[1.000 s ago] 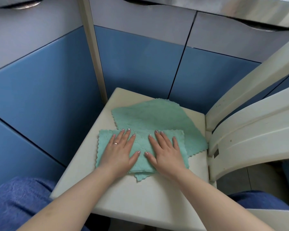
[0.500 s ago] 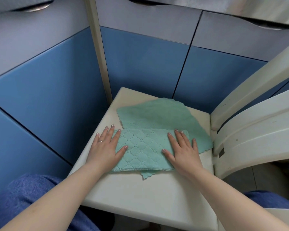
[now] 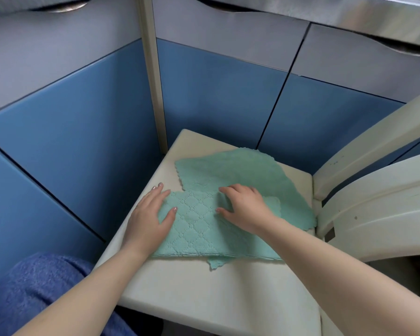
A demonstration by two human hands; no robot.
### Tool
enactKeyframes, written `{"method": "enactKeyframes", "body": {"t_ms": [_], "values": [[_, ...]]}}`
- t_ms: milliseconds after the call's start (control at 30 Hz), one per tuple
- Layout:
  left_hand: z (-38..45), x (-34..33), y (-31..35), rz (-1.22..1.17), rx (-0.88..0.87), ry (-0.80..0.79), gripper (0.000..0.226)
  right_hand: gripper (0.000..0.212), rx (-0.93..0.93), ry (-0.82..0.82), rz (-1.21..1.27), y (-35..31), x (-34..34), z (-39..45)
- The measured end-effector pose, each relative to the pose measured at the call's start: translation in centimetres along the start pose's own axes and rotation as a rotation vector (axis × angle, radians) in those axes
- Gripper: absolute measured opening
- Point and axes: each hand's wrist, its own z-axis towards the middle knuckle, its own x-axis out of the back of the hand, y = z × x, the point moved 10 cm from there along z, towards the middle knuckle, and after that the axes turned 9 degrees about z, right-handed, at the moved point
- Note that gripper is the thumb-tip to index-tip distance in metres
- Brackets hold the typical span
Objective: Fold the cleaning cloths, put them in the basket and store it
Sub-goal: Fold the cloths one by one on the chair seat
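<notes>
Two green cloths [image 3: 230, 173] on the table [image 3: 204, 299]: left hand [image 3: 149, 217] flat on the near one [image 3: 194, 229], right hand [image 3: 246, 207] pinching its fold.

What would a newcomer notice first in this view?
Two bare hands on a folded green cloth at the middle of a cream chair seat. The left hand lies flat on the cloth's left edge; the right hand curls its fingers into the fabric. A second green cloth lies spread behind, partly under the first, with blue cabinet doors beyond.
</notes>
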Motion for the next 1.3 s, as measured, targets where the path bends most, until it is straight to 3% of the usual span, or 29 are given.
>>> {"method": "enactKeyframes", "body": {"t_ms": [233,400,567,667,800,933,1133,1300], "values": [[-0.2,1.0,-1.2,-0.115,0.082,0.105,0.032,0.060,-0.047,-0.121,0.034,-0.4,-0.5,2.9],[-0.1,1.4,-1.4,-0.189,0.098,0.126,0.035,0.049,0.043,-0.191,-0.017,-1.8,-0.1,2.7],[0.2,1.0,-1.4,-0.203,0.117,0.072,0.046,0.032,0.209,-0.108,-0.127,-4.3,3.9,0.8],[0.3,1.1,-1.7,-0.285,0.146,0.061,0.040,0.029,0.253,-0.029,-0.109,-5.5,7.3,-0.6],[0.7,0.7,-2.2,-0.448,0.293,0.001,0.030,0.021,0.190,0.046,0.076,-5.6,11.1,-2.2],[-0.2,0.5,1.3,-0.600,0.342,-0.072,0.031,0.014,0.044,0.192,0.446,-3.9,13.5,-3.3],[-2.7,-1.9,10.2,-1.243,0.365,-0.535,0.040,0.007,-0.081,0.291,0.899,-2.5,13.4,-5.3],[-0.6,-0.3,12.0,-1.340,0.358,-0.545,0.026,0.007,-0.170,0.375,1.156,0.3,12.7,-5.8]]}}
